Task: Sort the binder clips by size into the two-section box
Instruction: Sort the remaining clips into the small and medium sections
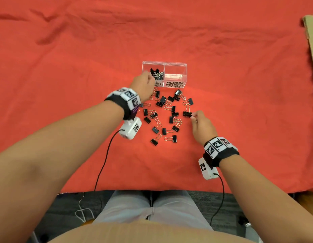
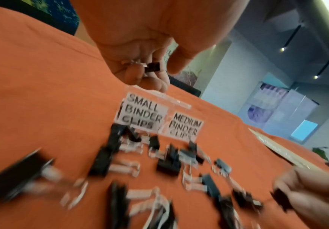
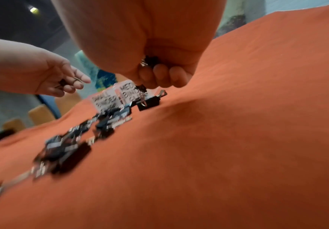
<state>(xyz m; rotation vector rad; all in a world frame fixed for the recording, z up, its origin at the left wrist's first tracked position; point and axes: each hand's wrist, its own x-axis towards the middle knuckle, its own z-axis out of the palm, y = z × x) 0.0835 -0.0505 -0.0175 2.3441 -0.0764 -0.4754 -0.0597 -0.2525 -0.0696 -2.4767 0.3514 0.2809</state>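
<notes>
A clear two-section box point(image 1: 184, 67) stands on the red cloth, its labels reading SMALL BINDER CLIPS point(image 2: 142, 114) and MEDIUM BINDER CLIPS point(image 1: 175, 84). Several small black clips point(image 1: 156, 74) lie in the left section; the right section looks empty. My left hand point(image 1: 148, 79) hovers at the front of the small section, fingers curled round a small black clip point(image 2: 153, 67). My right hand point(image 1: 193, 116) is at the right edge of the loose pile point(image 1: 166, 116), pinching a black clip point(image 1: 187, 114) by its handle. More small clips point(image 3: 149, 60) are tucked in that palm.
Loose black clips with wire handles are scattered on the cloth point(image 1: 82, 58) in front of the box. A cardboard piece point(image 1: 311, 41) lies at the far right edge. Cables run from both wrist cameras over the table's near edge to my lap.
</notes>
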